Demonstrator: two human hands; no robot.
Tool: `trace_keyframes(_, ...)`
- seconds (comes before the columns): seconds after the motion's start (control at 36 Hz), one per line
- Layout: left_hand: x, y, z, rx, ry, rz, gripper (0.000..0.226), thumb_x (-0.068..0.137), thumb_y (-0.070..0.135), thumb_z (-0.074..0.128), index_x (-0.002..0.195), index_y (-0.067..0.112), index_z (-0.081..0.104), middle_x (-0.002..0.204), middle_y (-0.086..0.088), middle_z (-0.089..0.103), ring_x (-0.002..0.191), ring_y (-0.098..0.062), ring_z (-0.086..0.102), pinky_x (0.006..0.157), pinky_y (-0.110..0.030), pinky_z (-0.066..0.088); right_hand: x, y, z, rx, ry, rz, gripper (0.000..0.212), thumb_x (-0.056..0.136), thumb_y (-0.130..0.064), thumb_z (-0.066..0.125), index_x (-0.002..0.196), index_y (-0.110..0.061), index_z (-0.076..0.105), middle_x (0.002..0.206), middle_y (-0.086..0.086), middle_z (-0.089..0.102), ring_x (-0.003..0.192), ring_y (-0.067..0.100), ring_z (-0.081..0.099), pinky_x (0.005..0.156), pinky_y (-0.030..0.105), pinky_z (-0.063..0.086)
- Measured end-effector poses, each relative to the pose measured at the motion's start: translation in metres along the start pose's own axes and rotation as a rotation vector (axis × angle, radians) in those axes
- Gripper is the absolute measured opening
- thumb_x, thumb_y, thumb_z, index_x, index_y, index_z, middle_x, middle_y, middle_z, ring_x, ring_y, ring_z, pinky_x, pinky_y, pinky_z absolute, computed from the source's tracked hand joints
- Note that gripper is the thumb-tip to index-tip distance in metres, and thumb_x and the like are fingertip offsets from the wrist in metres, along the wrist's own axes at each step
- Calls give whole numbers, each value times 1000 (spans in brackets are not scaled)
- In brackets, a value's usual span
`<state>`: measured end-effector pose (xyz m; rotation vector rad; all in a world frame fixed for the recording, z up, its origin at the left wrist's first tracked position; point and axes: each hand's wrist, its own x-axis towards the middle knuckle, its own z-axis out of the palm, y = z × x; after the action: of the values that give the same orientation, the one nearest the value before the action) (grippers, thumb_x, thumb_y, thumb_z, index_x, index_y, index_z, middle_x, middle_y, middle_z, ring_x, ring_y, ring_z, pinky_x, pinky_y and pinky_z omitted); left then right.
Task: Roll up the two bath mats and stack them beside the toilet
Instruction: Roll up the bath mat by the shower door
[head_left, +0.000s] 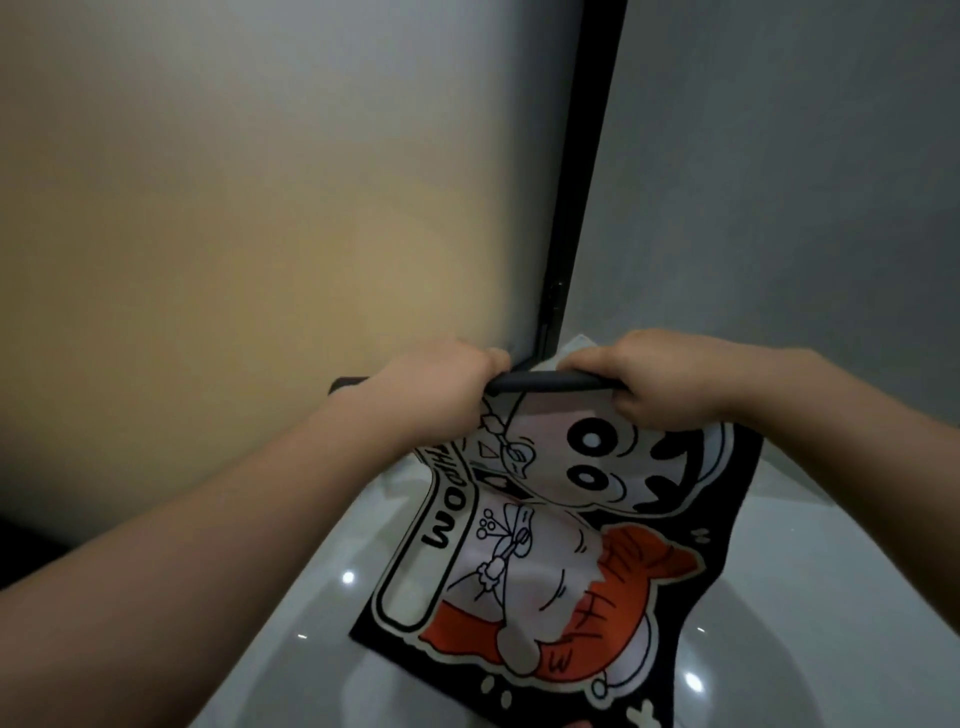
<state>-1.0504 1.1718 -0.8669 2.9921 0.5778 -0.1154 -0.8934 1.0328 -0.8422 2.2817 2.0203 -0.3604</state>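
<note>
I count one bath mat (561, 545), printed with a cartoon, hanging from one black bar (550, 383) over a glossy white surface (311, 613); my left hand (431, 387) and right hand (670, 379) are both curled tight on the mat's top edge at the bar.

Mat (545, 545) is running off the bottom edge, lower print cut. Hands (436, 389) (670, 379) are covering its top edge & most of the bar (545, 382); fingertips are curling out of sight. Both arms are leaving frame.
</note>
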Motion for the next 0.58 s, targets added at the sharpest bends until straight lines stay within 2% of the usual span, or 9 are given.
trace_keyframes(0.08,-2,-4,3,-4,19,24,26,82,2,45,90,26,38,75,1,44,69,-21,44,59,-33,37,2,1,8,-51,57,-54,57,86,-15,44,137,-40,33,104,9,65,89,29,59,78,37,48)
trace_keyframes(0.17,-4,-6,2,-51,49,48,26,81,6,46,88,28,35,82,-2,51,77,-27,51,61,-34,37,1,5,13,-104,157,-109,54,94,-25,43,143,-38,25,120,8,63,100,28,59,79,33,43)
trace_keyframes(0.22,-6,-9,2,-93,62,70,23,80,10,47,90,28,37,84,-4,54,79,-28,52,62,-34,39,-1,6,13,-146,177,-124,56,96,-28,40,147,-37,17,134,3,56,110,27,57,84,33,42)
trace_keyframes(0.28,-8,-13,4,-94,89,127,21,79,15,49,97,24,44,86,-5,58,79,-28,54,63,-34,42,-3,4,12,-175,164,-131,58,96,-31,38,148,-35,13,139,2,52,114,26,55,87,34,43)
trace_keyframes(0.33,-10,-17,4,-79,121,179,25,76,23,49,101,23,48,84,-4,61,75,-26,54,62,-34,43,-7,1,11,-191,161,-151,62,93,-52,32,149,-32,12,139,2,52,114,26,55,90,35,45)
trace_keyframes(0.39,-12,-20,4,-62,135,226,30,72,32,44,101,23,47,82,-2,61,71,-24,54,59,-33,41,-9,-3,11,-199,149,-170,81,80,-72,14,149,-30,13,137,2,53,114,25,55,90,35,45)
trace_keyframes(0.44,-14,-21,6,-55,129,260,35,71,37,40,103,24,47,82,-1,62,70,-23,55,58,-34,41,-11,-5,12,-203,148,-166,86,75,-71,4,149,-29,14,136,1,53,114,24,55,88,34,43)
trace_keyframes(0.5,-16,-21,7,-46,119,270,37,73,39,41,106,24,46,85,1,63,71,-22,56,59,-34,42,-9,-5,13,-238,166,-158,83,77,-68,1,148,-28,15,133,1,55,111,24,56,86,35,44)
trace_keyframes(0.58,-17,-19,6,-38,66,224,32,78,30,48,110,25,45,84,2,59,70,-20,51,60,-31,35,-6,-7,13,-282,167,-165,67,87,-65,17,143,-29,24,121,2,60,101,24,59,80,35,46)
